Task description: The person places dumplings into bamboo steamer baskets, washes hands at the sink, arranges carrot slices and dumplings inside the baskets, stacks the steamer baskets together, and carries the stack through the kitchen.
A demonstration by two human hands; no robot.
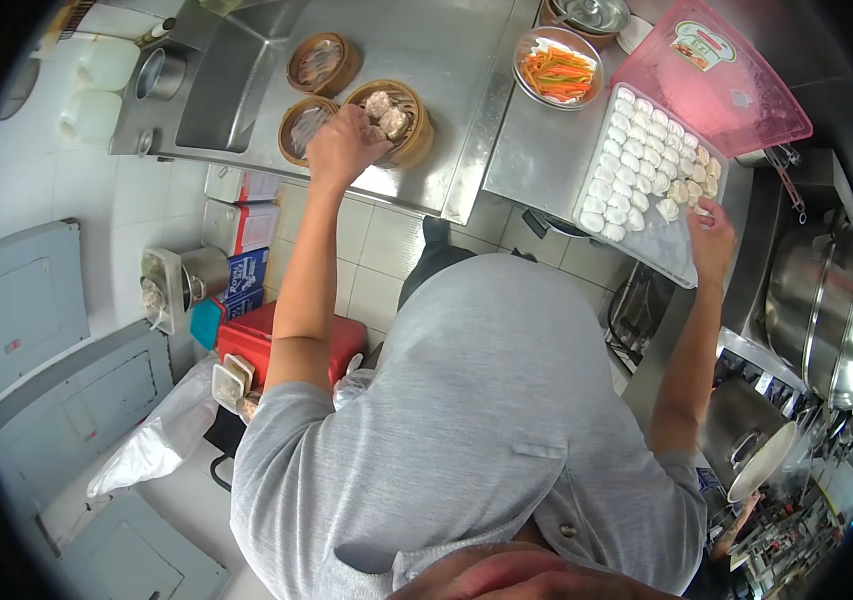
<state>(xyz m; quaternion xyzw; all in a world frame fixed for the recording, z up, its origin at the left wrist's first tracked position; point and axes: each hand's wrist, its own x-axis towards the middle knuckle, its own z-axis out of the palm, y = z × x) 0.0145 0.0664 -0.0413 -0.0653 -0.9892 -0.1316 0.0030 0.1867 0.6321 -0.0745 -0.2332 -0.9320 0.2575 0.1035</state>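
Observation:
My left hand reaches into a round bamboo steamer that holds several dumplings. Its fingers are closed at the left side of the steamer, and what they hold, if anything, is hidden. Two smaller bamboo steamers stand beside it, one behind and one to the left, partly behind the hand. On the right, my right hand is at the right edge of a metal tray with rows of white dumplings and yellowish ones. Its fingers are bent near the yellowish pieces; their grip is unclear.
A bowl of orange and green vegetable strips stands behind the tray. A pink plastic lid leans at the back right. The sink lies left of the steamers. Large metal bowls stand at far right.

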